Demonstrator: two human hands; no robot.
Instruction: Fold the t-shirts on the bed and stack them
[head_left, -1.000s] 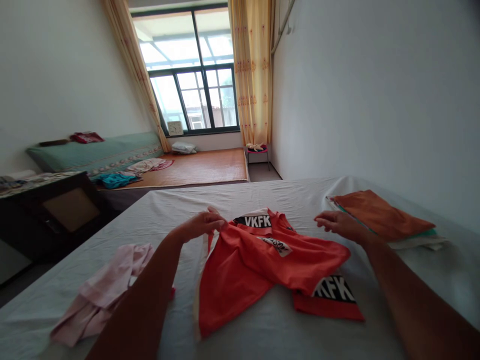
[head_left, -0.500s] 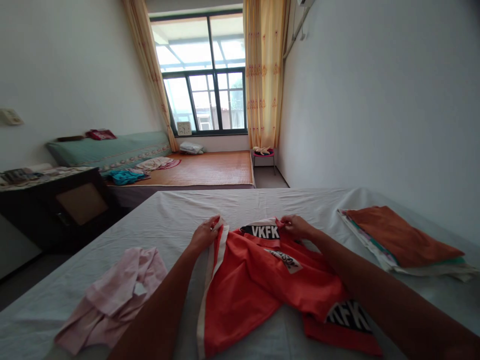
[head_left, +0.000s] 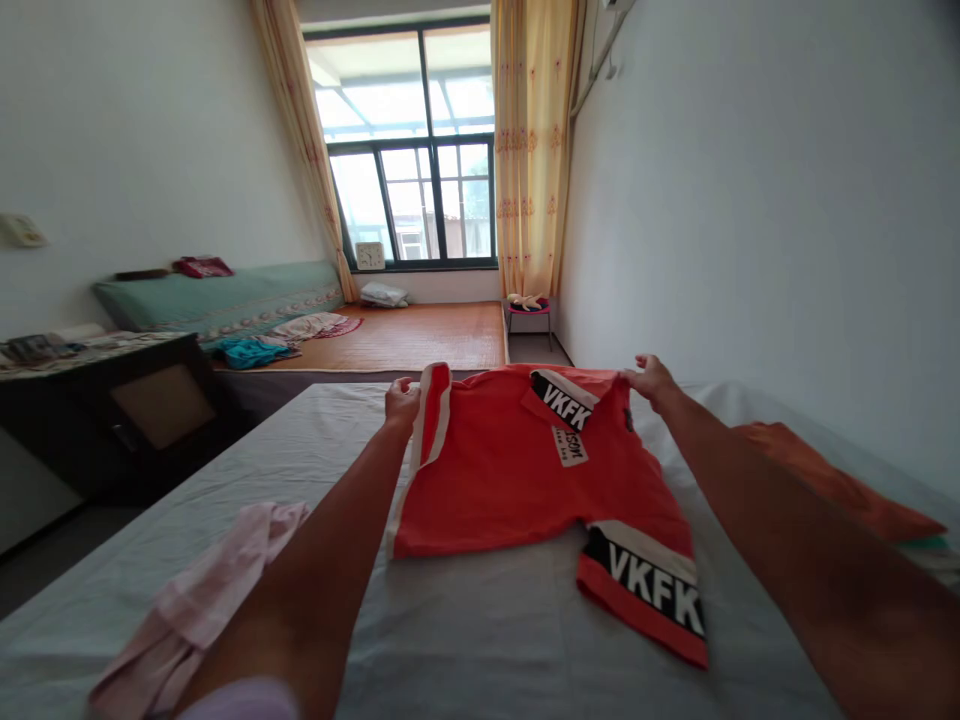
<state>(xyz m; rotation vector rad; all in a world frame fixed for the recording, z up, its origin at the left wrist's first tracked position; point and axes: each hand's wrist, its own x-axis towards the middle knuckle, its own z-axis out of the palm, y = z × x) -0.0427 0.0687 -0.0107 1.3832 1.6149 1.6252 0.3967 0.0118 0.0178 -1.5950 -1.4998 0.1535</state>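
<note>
A red T-shirt [head_left: 495,470] with black and white VKFK bands on its sleeves is stretched sideways over the bed, its far edge lifted. At the hem, which has a white strip, my left hand [head_left: 403,402] is closed on the cloth. My right hand [head_left: 651,382] pinches the shirt at the collar end. One sleeve lies folded over the chest print; the other hangs toward me on the sheet. A crumpled pink garment [head_left: 217,590] lies beside my left forearm, partly hidden by it.
Under the shirt spreads a pale bed sheet [head_left: 465,640]. Folded orange cloth [head_left: 840,480] sits at the right, partly behind my right arm. Beyond are a second bed with a brown mat [head_left: 435,335], a dark cabinet [head_left: 150,410] and a small stool [head_left: 529,308].
Both hands have moved up and farther apart, the right one outward. The bunched shirt is now pulled taut and flatter, its far edge raised off the bed.
</note>
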